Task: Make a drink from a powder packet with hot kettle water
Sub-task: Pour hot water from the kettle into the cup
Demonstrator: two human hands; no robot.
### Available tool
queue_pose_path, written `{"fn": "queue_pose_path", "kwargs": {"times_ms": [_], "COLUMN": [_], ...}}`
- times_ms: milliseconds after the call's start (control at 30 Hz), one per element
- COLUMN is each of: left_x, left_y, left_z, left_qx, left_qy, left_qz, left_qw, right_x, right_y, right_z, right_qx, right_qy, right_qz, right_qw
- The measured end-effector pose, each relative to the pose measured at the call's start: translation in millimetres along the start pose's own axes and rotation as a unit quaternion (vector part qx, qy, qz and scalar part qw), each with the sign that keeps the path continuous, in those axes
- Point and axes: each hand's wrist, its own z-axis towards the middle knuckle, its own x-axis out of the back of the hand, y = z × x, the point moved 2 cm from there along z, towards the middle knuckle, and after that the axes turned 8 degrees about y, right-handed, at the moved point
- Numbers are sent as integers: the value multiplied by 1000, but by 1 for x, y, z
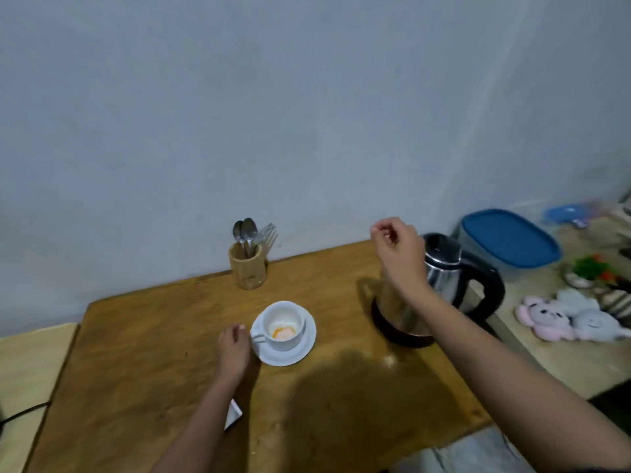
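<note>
Fingertips at cup and kettle, powder in the cup

Left hand (235, 348) fingers curl loosely at the handle of the white cup (285, 325), which sits on its saucer (290, 353) with orange-pink powder (282, 332) inside. Right hand (399, 249) hangs half-curled, holding nothing, over the steel kettle (444, 281) on the wooden table (153, 336).

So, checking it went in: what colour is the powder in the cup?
Orange and pale pink powder, in the head view.

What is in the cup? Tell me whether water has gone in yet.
Not yet, it seems. The cup stands upright on its saucer with only a small orange and white heap of powder on its bottom; no liquid shows.
</note>
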Motion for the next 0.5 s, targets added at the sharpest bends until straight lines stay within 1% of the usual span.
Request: {"fn": "queue_pose_path", "kwargs": {"times_ms": [67, 167, 233, 300, 400, 467, 500], "left_x": [-7, -17, -25, -32, -35, -34, -34], "left_y": [0, 0, -1, -2, -3, -6, -9], "left_z": [0, -2, -3, -3, -3, -1, 1], "left_qx": [-4, -15, -33, -43, -71, -88, -89], "left_qy": [-8, -2, 7, 20, 16, 0, -8], "left_qz": [-20, -39, -30, -19, -6, 0, 0], "left_qw": [1000, 999, 999, 999, 997, 996, 996], "right_x": [41, 94, 120, 137, 150, 150, 148], "right_y": [20, 53, 74, 99, 131, 140, 143], "right_z": [21, 34, 33, 30, 23, 15, 10], "right_qx": [-20, -60, -93, -148, -244, -281, -293], "right_qy": [70, 183, 215, 207, 136, 93, 84], "right_qz": [-24, -55, -75, -87, -102, -96, -87], "right_qw": [997, 980, 969, 963, 955, 950, 949]}}
